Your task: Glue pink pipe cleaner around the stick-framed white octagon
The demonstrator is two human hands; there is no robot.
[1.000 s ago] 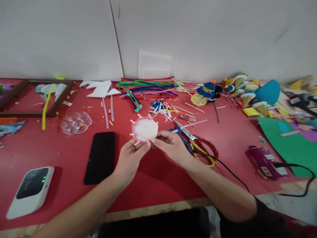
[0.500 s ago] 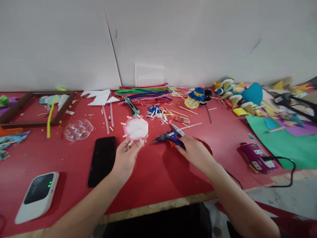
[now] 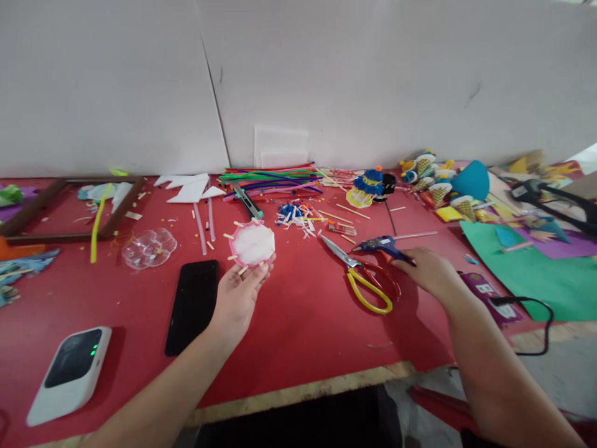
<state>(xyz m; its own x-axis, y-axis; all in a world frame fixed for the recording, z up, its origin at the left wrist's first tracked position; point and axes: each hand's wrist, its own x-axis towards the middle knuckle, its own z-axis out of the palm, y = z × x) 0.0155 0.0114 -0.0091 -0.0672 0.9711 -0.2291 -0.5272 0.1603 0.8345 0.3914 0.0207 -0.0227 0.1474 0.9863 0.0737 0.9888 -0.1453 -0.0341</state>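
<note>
My left hand (image 3: 239, 294) holds up a small pink-rimmed disc with white filling (image 3: 252, 243), short wooden sticks poking out around its edge. My right hand (image 3: 426, 270) is out to the right, fingers closed round the handle of a blue glue gun (image 3: 381, 246) just above the red table (image 3: 298, 323). Yellow-and-red-handled scissors (image 3: 362, 279) lie open on the table between my two hands.
A black phone (image 3: 193, 305) and a white device with green lights (image 3: 69, 371) lie at the left. Pipe cleaners (image 3: 270, 177), cut straw bits (image 3: 296, 213), a clear plastic flower tray (image 3: 148, 246) and a wooden frame (image 3: 65, 208) sit further back. Green paper (image 3: 532, 270) and paper crafts fill the right.
My right hand left the disc, took hold of the blue glue gun and carried it to the right, uncovering the scissors. The left hand keeps holding the disc.
</note>
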